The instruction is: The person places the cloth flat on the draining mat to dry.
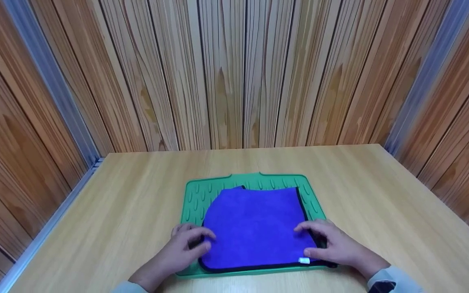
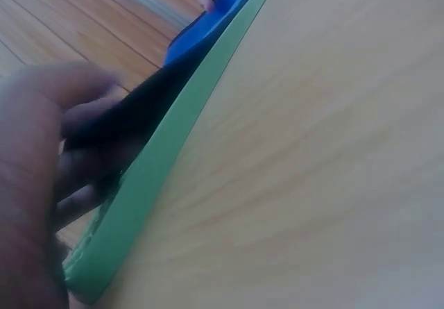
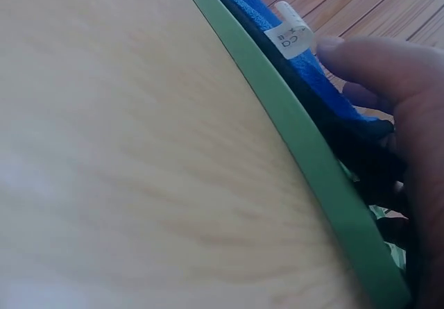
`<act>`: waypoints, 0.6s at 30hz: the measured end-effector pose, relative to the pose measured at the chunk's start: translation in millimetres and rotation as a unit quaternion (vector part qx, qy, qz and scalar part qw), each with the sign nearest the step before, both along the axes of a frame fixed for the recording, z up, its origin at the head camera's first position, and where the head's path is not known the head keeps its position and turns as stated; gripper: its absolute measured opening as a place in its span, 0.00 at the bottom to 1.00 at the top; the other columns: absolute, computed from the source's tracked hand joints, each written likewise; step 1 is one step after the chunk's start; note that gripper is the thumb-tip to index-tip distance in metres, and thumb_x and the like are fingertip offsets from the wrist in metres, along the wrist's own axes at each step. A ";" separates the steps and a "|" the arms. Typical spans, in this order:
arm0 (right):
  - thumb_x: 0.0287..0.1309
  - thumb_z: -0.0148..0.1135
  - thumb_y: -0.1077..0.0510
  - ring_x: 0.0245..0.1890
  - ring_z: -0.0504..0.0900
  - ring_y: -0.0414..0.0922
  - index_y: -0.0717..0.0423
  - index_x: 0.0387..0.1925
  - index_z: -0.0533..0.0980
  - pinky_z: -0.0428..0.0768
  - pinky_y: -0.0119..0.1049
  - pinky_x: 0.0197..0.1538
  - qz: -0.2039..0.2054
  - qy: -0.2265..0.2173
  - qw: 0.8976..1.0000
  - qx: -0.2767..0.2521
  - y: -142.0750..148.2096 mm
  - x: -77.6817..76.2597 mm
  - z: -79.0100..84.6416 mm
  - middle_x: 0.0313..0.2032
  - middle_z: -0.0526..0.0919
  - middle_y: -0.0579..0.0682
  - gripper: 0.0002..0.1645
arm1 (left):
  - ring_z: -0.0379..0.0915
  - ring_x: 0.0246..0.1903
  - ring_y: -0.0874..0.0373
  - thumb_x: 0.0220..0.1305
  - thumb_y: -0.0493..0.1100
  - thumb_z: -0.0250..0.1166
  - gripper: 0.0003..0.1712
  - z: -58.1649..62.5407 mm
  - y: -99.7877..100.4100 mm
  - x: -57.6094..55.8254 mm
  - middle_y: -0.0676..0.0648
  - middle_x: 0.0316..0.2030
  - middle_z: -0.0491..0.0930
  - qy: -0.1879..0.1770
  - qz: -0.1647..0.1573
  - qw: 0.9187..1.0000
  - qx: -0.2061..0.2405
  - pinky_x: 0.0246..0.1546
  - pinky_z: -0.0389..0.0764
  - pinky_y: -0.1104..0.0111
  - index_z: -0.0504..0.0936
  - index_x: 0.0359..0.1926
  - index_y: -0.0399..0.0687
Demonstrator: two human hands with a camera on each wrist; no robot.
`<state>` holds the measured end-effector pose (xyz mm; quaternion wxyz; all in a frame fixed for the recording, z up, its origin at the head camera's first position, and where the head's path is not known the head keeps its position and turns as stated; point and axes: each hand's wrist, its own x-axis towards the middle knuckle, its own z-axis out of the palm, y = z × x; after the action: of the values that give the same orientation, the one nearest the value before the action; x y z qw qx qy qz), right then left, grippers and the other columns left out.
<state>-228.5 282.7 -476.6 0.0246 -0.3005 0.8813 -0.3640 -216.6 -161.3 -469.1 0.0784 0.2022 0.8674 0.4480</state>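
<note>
A blue cloth (image 1: 255, 228) with black edging lies folded on a green mat (image 1: 196, 203) with raised oval ridges. My left hand (image 1: 187, 244) holds the cloth's left edge, index finger and thumb on top. In the left wrist view, other fingers of that hand (image 2: 41, 156) reach under the raised dark edge (image 2: 139, 107). At the right edge my right hand (image 1: 332, 242) holds the cloth, its thumb beside a white label (image 1: 304, 260). In the right wrist view the label (image 3: 290, 35) curls up near the thumb, and the lower fingers are partly hidden by the black edge.
A light wooden table (image 1: 136, 191) lies under the mat. Wood-panelled walls (image 1: 242, 73) stand behind it and on both sides, with metal posts (image 1: 51, 73) at the corners. The mat's raised green rim (image 3: 298, 142) runs along its near side.
</note>
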 end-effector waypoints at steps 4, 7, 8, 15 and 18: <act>0.65 0.67 0.45 0.60 0.67 0.44 0.30 0.61 0.74 0.69 0.48 0.58 -0.003 0.006 1.000 0.011 0.0 0.7 0.5 0.60 0.76 0.37 0.24 | 0.60 0.58 0.46 0.76 0.54 0.57 0.09 -2.3 2.4 -2.7 0.55 0.47 0.78 0.046 0.060 0.997 -0.008 0.55 0.63 0.44 0.84 0.45 0.67; 0.67 0.65 0.47 0.59 0.67 0.45 0.31 0.61 0.74 0.69 0.47 0.57 -0.003 0.003 1.000 0.011 0.8 0.6 1.5 0.60 0.76 0.38 0.23 | 0.64 0.54 0.51 0.74 0.50 0.61 0.08 -2.8 3.7 -5.2 0.60 0.41 0.82 0.065 0.078 0.995 -0.004 0.56 0.60 0.45 0.86 0.39 0.64; 0.67 0.65 0.48 0.59 0.67 0.45 0.31 0.61 0.74 0.68 0.46 0.57 -0.002 -0.003 1.000 0.011 1.0 0.8 2.0 0.60 0.76 0.38 0.22 | 0.65 0.53 0.51 0.72 0.48 0.63 0.07 -2.7 3.9 -5.6 0.62 0.39 0.83 0.072 0.077 0.994 -0.001 0.56 0.58 0.44 0.87 0.38 0.63; 0.69 0.63 0.49 0.70 0.63 0.56 0.35 0.67 0.70 0.63 0.59 0.68 0.013 -0.092 0.996 -0.003 0.2 -7.5 13.3 0.69 0.70 0.45 0.27 | 0.64 0.50 0.51 0.70 0.46 0.64 0.05 0.5 5.4 -5.1 0.58 0.36 0.79 0.059 0.092 0.994 -0.014 0.57 0.56 0.42 0.85 0.42 0.64; 0.70 0.62 0.49 0.68 0.64 0.58 0.39 0.70 0.68 0.61 0.63 0.68 -0.019 -0.131 0.991 -0.024 -2.2 -20.8 24.1 0.68 0.68 0.52 0.29 | 0.65 0.51 0.49 0.73 0.49 0.62 0.09 5.0 10.3 -11.8 0.54 0.40 0.77 0.045 0.109 0.993 -0.029 0.60 0.54 0.41 0.82 0.51 0.65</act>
<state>-249.4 280.5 -452.4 0.1256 -0.2335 0.8669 -0.4221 -228.4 -151.0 -464.1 -0.0041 0.1243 0.8995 0.4189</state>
